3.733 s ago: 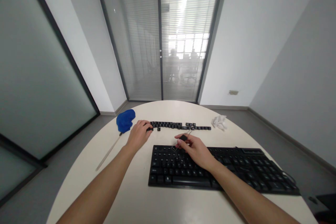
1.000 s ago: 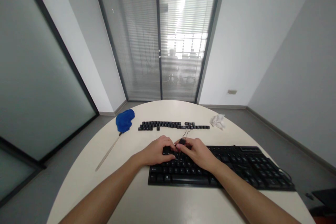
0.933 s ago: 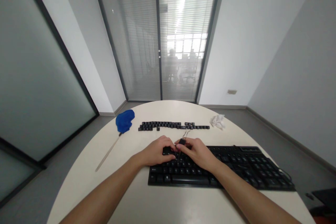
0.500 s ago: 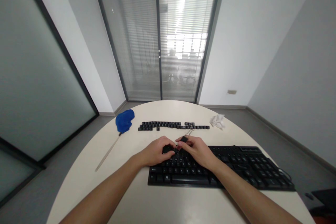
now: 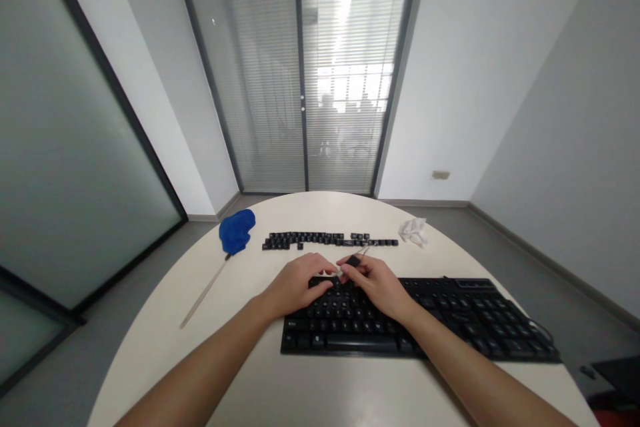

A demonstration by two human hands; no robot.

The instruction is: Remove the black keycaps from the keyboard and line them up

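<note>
My right hand (image 5: 374, 280) is closed on a wire keycap puller with a black grip (image 5: 353, 260); its thin wire end sticks out beyond the fingers. A small whitish bit (image 5: 339, 272), too blurred to name, shows between the fingertips of both hands. Over the left part of a black keyboard (image 5: 370, 341), my left hand (image 5: 301, 282) has its thumb and forefinger apart, the forefinger close to that bit. Behind the hands, loose black keycaps (image 5: 320, 238) lie in rows on the table.
On the left of the round white table (image 5: 240, 380) lies a blue cloth (image 5: 237, 231) beside a thin stick with a dark tip (image 5: 206, 290). Crumpled white tissue (image 5: 413, 231) sits at the back right. The keyboard cable (image 5: 540, 330) loops near the right edge.
My left thumb and forefinger have parted from their pinch near the keys. The puller in my right hand has risen slightly, and the whitish bit now shows at the fingertips.
</note>
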